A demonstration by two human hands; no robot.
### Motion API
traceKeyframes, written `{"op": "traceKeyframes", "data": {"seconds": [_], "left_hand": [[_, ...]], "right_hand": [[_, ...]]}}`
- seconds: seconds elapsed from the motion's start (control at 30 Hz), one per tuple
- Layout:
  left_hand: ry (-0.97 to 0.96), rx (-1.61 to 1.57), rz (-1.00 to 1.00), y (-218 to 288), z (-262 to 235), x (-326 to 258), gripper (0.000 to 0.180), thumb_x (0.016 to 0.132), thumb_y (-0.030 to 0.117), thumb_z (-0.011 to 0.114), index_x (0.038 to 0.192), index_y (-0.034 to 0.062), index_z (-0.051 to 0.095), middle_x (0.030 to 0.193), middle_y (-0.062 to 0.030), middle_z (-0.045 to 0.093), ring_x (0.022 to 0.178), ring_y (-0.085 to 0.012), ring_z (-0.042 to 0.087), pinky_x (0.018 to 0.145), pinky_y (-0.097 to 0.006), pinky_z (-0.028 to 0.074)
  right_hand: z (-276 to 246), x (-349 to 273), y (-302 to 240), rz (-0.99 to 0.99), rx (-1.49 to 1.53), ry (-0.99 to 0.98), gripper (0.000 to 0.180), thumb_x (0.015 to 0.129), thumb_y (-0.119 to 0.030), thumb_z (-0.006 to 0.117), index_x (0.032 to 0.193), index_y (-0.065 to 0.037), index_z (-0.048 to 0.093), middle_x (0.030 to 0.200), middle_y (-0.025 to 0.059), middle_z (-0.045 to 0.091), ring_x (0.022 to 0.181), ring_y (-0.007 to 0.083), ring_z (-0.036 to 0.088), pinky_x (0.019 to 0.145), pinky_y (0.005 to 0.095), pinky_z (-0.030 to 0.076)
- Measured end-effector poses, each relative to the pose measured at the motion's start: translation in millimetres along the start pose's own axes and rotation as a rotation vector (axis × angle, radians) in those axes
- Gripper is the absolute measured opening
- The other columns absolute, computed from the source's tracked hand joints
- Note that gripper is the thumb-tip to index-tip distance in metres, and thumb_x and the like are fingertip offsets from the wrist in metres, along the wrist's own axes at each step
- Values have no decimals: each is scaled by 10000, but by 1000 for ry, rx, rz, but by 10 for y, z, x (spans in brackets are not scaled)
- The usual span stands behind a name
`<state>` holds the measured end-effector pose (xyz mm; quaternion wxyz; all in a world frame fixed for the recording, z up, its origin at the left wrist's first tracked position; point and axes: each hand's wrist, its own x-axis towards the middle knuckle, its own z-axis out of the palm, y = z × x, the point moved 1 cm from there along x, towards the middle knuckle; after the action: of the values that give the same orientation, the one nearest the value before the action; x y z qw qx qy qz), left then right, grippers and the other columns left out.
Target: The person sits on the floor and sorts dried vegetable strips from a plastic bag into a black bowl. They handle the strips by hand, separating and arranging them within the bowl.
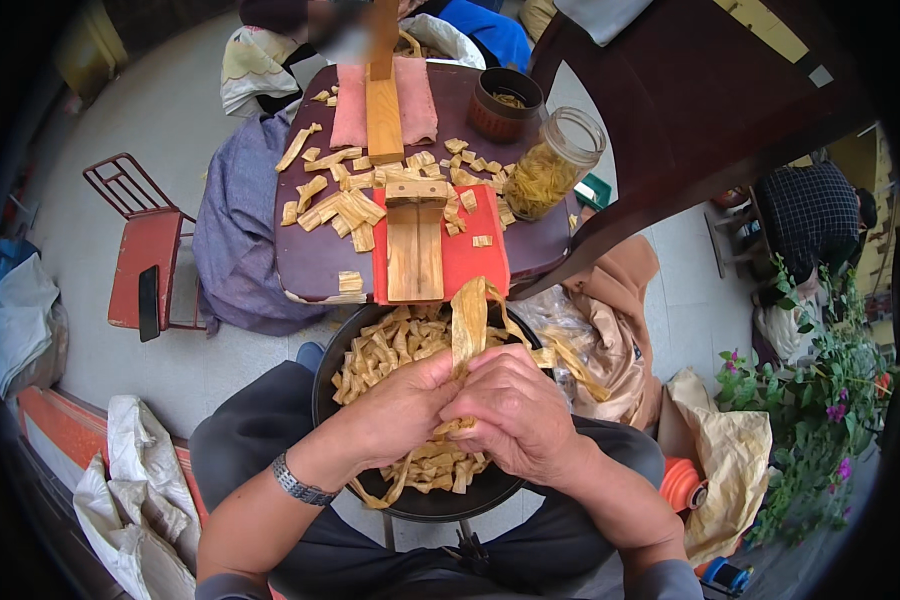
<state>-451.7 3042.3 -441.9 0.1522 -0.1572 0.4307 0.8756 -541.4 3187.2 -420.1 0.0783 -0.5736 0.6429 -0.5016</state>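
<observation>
While the purple desk (pixel 311 256) sits at 12 o'clock, black pan (pixel 505 486) is just off its 6 o'clock edge. Left hand (pixel 395 408) at 9, right hand (pixel 515 415) at 3, touching; fingers of both closed on a tan strip (pixel 468 325). Strip's over the pan, loop up toward 12. Cut pieces (pixel 382 347) lie at the pan's 11 and 6.

A dark purple desk (pixel 315 262) carries a pink cloth (pixel 417 105) at 12 o'clock and a red cloth (pixel 478 265) at 6. A dark round pot (pixel 498 122) stands between 1 and 2 o'clock, a filled glass jar (pixel 550 170) at 3. Cut tan pieces (pixel 355 208) litter the middle, spreading toward 9, with a few at 7.
</observation>
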Motion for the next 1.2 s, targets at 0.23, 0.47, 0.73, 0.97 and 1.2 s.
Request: {"op": "traceKeyframes", "data": {"seconds": [0.23, 0.47, 0.73, 0.97, 1.2], "left_hand": [[-127, 632, -188, 168, -93, -37, 166, 943, 94, 499, 984, -3, 629, 833, -55, 663, 709, -151, 630, 661, -321, 529], [-195, 945, -281, 268, -125, -85, 227, 1025, 173, 522, 958, -1, 651, 750, -63, 682, 722, -152, 677, 717, -299, 570], [122, 1131, 328, 168, -171, -94, 180, 932, 44, 598, 1095, -14, 649, 908, -164, 625, 910, -330, 668, 848, -410, 531], [311, 1139, 698, 82, -41, -35, 361, 920, -62, 570, 1271, 0, 625, 1103, -189, 616, 1024, -363, 659, 903, -406, 527], [155, 995, 279, 108, -167, -6, 271, 992, -21, 550, 1245, 6, 641, 1096, -148, 676, 1005, -270, 691, 883, -354, 555]], "right_hand": [[-16, 34, 69, 113, -45, 78, 157, 924, -90, 744, 1017, 22, 684, 901, 138, 680, 847, 326, 660, 815, 419, 510], [63, -14, 58, 214, -202, -26, 78, 990, -78, 647, 951, -10, 656, 787, 118, 630, 773, 323, 657, 1024, 485, 495], [19, -115, 302, 449, -145, -86, 253, 1067, -184, 545, 881, -13, 561, 690, 152, 573, 657, 362, 613, 903, 449, 549], [-125, -231, 446, 1184, 934, -326, 267, 1122, -301, 438, 1056, -95, 594, 752, 34, 628, 587, 148, 601, 600, 310, 534], [-199, -154, 396, 1031, 545, -337, 261, 1068, -342, 603, 1049, -82, 590, 719, -4, 555, 584, 123, 539, 575, 299, 476]]}}
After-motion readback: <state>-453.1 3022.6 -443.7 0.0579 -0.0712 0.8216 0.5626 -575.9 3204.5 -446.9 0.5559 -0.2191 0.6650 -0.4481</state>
